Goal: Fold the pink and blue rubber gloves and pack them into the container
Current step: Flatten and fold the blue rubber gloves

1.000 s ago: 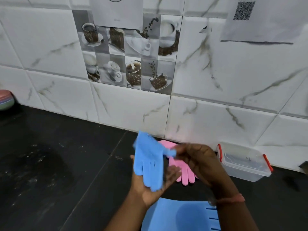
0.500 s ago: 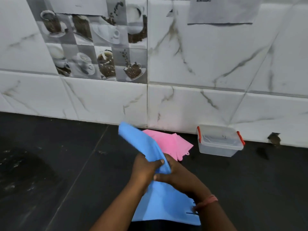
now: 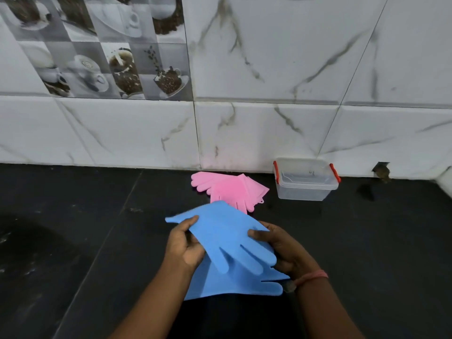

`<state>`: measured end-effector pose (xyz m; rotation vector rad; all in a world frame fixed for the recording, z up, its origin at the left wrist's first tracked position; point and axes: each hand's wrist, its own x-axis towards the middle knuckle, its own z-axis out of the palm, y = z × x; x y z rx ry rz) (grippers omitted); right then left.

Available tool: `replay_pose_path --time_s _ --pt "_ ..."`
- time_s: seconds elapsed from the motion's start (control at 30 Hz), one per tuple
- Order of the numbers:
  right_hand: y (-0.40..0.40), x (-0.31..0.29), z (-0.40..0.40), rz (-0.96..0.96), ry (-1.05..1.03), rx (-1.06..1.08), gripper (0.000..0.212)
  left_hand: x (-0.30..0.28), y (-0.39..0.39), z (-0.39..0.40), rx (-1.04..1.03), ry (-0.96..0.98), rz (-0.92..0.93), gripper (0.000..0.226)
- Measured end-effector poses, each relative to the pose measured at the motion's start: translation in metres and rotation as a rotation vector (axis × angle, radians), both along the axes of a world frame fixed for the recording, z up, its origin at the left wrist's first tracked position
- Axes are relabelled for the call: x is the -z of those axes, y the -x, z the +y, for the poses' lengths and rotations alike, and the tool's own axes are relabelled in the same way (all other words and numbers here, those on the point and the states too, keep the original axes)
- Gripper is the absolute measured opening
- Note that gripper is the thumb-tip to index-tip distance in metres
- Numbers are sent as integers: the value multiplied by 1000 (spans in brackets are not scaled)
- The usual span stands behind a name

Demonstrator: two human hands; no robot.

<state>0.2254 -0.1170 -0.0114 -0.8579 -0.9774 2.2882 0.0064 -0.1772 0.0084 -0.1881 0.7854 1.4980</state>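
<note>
1. Change: half a second back the top blue glove (image 3: 230, 237) was bunched between both hands with its cuff sticking up; now it's spread flat, fingers pointing toward the person, laid over the second blue glove (image 3: 234, 281). Camera also dipped and shifted, so the container sits further right in view.
2. Meaning, as a guess: the pair is being lined up one on top of the other before the fold. No fold made yet on the blue ones, nothing packed. Task early.
3. Left hand (image 3: 184, 243): half closed, thumb on top of the upper blue glove's left edge, fingers curled under it. Pinching that glove, not clenched tight.
4. Right hand (image 3: 281, 248): thumb pressed onto the glove's right edge near the palm, fingers wrapped below. Whether they also catch the lower glove, can't tell. Pinkish band (image 3: 310, 277) on that wrist.
5. Lower blue glove seems to rest on the black counter (image 3: 73, 241) near the front edge, fingers pointing right.
6. Further back: pink gloves (image 3: 227, 188) lie on the counter, overlapping loosely, untouched, just left of the container.
7. Farthest: clear container (image 3: 305, 189) with red clips, lid off, looks empty, against the marble-tile wall (image 3: 269, 133). Well apart from both hands.
</note>
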Motion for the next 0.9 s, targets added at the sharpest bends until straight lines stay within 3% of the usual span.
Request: replay_pose_path --time_s 0.1,0.17,0.37,0.43,0.53,0.63,0.73,0.9 --pt "-9 8 -6 334 225 155 58 1 2 -2 -40 -249 -99 58" --pt "-5 8 -10 477 239 215 67 1 4 -3 -44 -366 -251 68" --pt "13 37 -36 603 244 139 82 11 0 -6 19 -282 -198 119" --pt "5 32 -35 617 263 136 70 16 6 -8 24 -281 -190 121" --pt "-8 22 -27 656 240 204 65 20 18 -13 128 -462 -219 108" --pt "-6 15 -22 611 224 321 62 25 23 -17 133 -541 -207 101" --pt "5 30 -30 471 279 356 58 29 25 -22 11 -469 -173 90" --pt "-2 46 -39 193 333 315 39 46 39 -31 -3 -382 -68 78"
